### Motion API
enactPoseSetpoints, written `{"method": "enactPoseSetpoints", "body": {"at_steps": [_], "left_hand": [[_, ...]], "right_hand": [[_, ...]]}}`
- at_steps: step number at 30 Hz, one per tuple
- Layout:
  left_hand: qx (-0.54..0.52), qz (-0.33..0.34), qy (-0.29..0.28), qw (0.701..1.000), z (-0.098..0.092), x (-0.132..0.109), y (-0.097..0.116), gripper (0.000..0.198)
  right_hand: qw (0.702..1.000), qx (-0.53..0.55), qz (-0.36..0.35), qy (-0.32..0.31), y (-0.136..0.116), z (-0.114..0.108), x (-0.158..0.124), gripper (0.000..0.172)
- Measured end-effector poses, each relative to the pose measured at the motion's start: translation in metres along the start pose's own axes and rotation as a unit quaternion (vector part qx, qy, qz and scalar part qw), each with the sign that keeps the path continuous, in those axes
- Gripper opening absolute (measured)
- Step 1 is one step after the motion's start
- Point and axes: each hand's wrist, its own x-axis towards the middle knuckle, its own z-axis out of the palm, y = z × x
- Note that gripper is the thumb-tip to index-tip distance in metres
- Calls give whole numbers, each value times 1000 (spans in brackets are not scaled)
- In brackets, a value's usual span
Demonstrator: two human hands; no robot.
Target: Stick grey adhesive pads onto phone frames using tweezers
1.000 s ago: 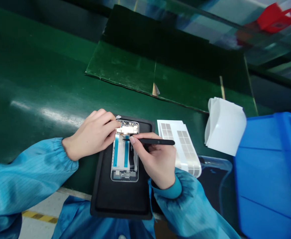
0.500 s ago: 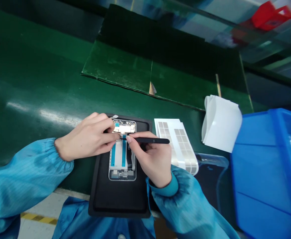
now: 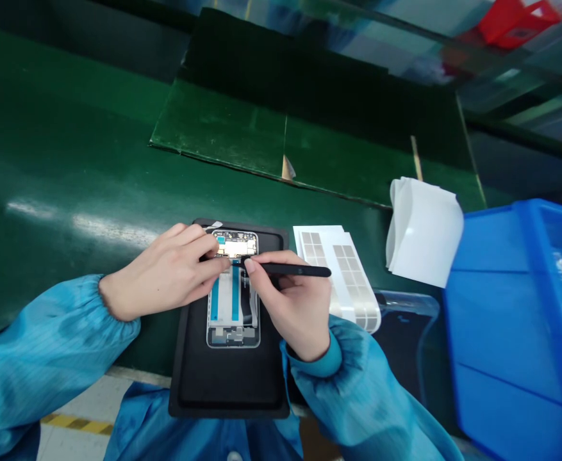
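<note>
An opened phone [image 3: 222,301] lies in a black tray [image 3: 235,384], its circuit board and blue strips exposed. My right hand [image 3: 302,291] is closed around black tweezers [image 3: 297,269], whose tip points left at the phone just below the board. From the left, my left hand [image 3: 175,269] reaches over the phone's edge. Its thumb and fingers are drawn together beside the tweezers' tip; whatever they pinch, if anything, is hidden. A small pale tab [image 3: 214,225] shows at the phone's top left corner.
Right of the tray lies a curled sheet of grey square stickers [image 3: 350,275], with a clear-edged dark sheet [image 3: 400,339] beside it. Folded white sheets [image 3: 425,230] lean near a blue bin [image 3: 496,320]. A green board [image 3: 242,137] stands behind; a red container [image 3: 516,25] is farther back.
The whole view has shifted slightly. Both hands stay at the same place on the phone, with the tweezers' tip still beside the left fingertips.
</note>
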Motion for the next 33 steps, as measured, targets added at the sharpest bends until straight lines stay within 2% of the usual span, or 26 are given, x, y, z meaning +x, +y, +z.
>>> {"method": "enactPoseSetpoints", "body": {"at_steps": [4,11,27,33], "left_hand": [[4,14,-15,1000,-3,1,0,21],[-22,53,18,998,-6,-1,-3,20],[-14,34,43,998,-6,-1,-2,27],[3,28,14,1000,-3,-1,-1,26]], "right_hand": [[1000,5,-2,11,1,0,0,5],[1000,5,-1,19,3,0,-1,5],[1000,18,3,20,2,0,0,7],[1000,23,2,16,3,-1,-1,6]]}}
